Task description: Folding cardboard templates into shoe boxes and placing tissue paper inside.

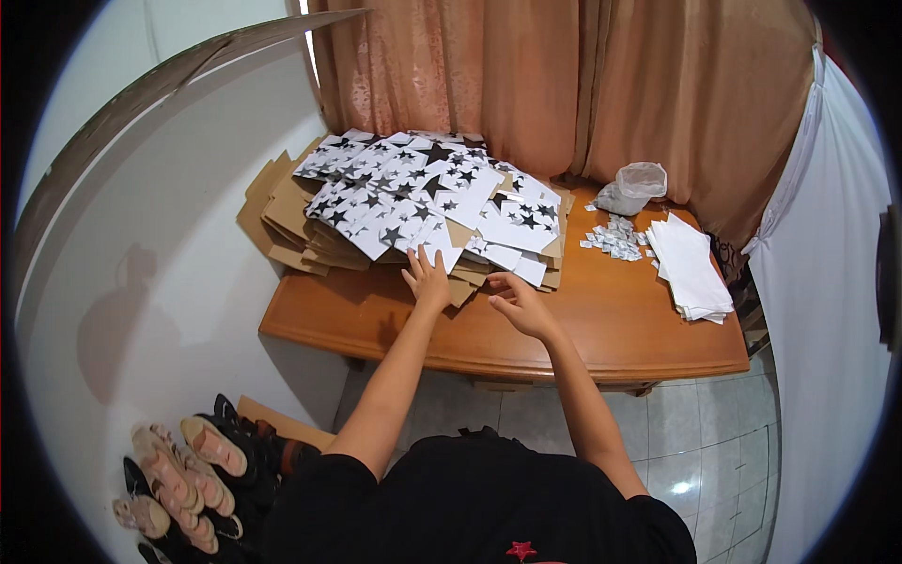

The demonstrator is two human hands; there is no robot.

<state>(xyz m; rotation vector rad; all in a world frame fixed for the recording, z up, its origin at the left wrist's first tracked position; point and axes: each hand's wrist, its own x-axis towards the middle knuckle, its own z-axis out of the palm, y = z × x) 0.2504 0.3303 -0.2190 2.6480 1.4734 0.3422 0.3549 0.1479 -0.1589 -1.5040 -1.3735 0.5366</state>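
Note:
A heap of white paper sheets or flat bags with black stars [390, 193] lies on flat brown cardboard pieces [291, 221] on the wooden table. My left hand [427, 282] is at the heap's near edge, fingers spread, its tips at a star-printed piece. To its right, my right hand [520, 305] hovers by the near edge of the cardboard, fingers apart and slightly curled, with nothing seen in it. Whether the left fingertips press on the paper I cannot tell.
On the table's right are small silvery packets [615, 238], a clear plastic bag [634, 188] and a stack of white sheets [691, 268]. Brown curtains [526, 85] hang behind the wooden table [601, 320]. Several shoes [193, 461] stand at lower left by the wall.

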